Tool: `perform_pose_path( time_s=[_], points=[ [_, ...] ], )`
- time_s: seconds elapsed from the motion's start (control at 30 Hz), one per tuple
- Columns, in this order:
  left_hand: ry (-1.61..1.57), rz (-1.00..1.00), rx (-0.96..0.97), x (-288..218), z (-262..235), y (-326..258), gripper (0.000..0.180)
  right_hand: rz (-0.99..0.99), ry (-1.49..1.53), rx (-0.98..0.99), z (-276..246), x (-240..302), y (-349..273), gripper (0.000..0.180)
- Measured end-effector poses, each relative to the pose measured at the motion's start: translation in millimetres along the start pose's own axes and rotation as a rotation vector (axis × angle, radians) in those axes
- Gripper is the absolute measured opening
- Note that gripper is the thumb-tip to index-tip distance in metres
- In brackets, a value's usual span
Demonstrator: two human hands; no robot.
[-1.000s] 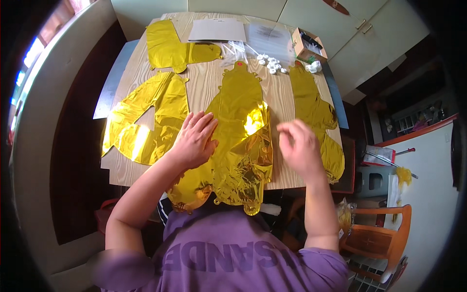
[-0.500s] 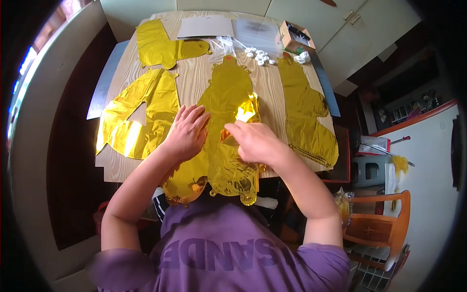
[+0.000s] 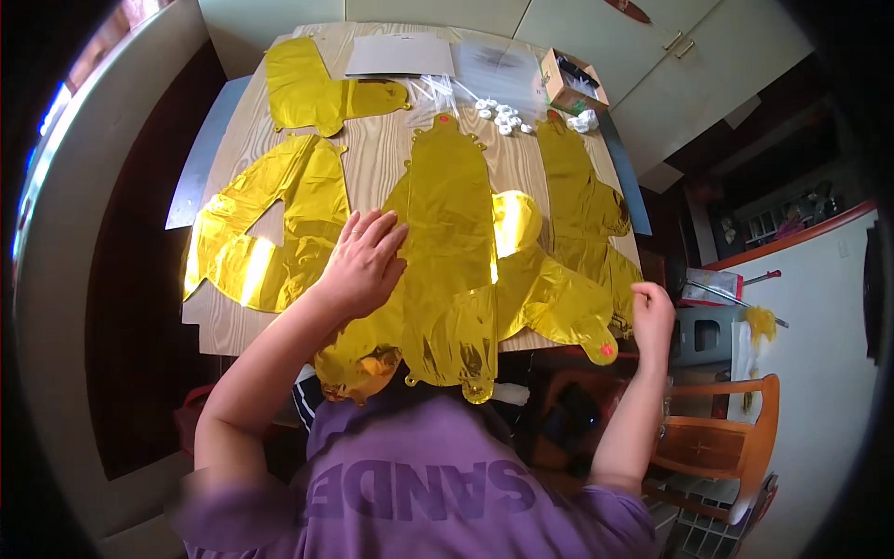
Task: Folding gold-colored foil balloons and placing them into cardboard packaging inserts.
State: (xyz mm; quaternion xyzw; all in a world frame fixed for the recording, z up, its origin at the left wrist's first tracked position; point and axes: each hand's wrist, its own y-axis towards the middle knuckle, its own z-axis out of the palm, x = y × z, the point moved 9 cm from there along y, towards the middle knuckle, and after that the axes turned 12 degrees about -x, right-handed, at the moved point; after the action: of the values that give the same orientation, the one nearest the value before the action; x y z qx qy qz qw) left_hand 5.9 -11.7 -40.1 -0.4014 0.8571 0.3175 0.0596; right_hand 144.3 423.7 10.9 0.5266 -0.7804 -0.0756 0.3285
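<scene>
A flat, uninflated gold foil balloon (image 3: 450, 214) lies lengthwise in front of me, its lower end over the table's near edge. My left hand (image 3: 365, 261) rests flat on its left side, fingers stretched out and a ring on one of them. To the right, an opened-out part of the foil (image 3: 559, 298) spreads over the table, with a red spot at its rounded end. Beyond that end is my right hand (image 3: 654, 312), raised at the table's right edge with curled fingers. Whatever those fingers may hold is hidden.
More flat gold balloons lie around: an A-shaped one (image 3: 312, 214) at left, an L-shaped one (image 3: 303, 88) at far left, another (image 3: 568, 168) at right. Along the back are a grey card (image 3: 400, 56), white straws (image 3: 436, 90), white rolls (image 3: 503, 116) and a small box (image 3: 570, 84).
My right hand has moved from the middle balloon to the right, past the table's edge. A folded part of the foil now lies opened out to the right. My left hand has stayed in place.
</scene>
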Motion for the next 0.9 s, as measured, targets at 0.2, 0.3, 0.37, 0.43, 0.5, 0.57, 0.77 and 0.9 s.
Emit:
perform_pose_path(
  time_s=[0.2,0.3,0.37,0.43,0.5,0.57,0.77,0.9],
  points=[
    [0.035,0.020,0.006,-0.6,-1.7,0.3,0.048,-0.184,0.193,0.057,3.1,124.6,-15.1,0.010],
    [0.054,0.023,0.004,-1.4,-1.6,0.8,0.048,-0.041,0.290,0.387,77.3,134.0,-6.4,0.016],
    [0.052,0.031,-0.005,-2.6,0.1,1.8,0.048,0.098,0.146,0.549,109.1,135.6,-0.5,0.027],
    [0.053,0.029,-0.014,-2.2,-0.3,1.4,0.048,0.062,0.061,0.429,124.3,143.7,16.6,0.039],
    [0.050,0.030,-0.016,-2.0,-0.3,1.4,0.048,0.063,-0.041,0.396,143.1,137.2,34.0,0.051],
    [0.056,0.014,0.000,0.2,2.5,-0.1,0.050,0.098,-0.156,0.447,162.9,125.4,47.6,0.061],
    [0.058,0.010,0.005,-0.1,4.1,0.4,0.050,0.124,0.020,0.491,188.2,117.3,53.3,0.034],
    [0.050,0.004,-0.033,0.5,2.6,-1.1,0.047,-0.025,0.133,0.371,155.4,178.9,43.3,0.029]
  ],
)
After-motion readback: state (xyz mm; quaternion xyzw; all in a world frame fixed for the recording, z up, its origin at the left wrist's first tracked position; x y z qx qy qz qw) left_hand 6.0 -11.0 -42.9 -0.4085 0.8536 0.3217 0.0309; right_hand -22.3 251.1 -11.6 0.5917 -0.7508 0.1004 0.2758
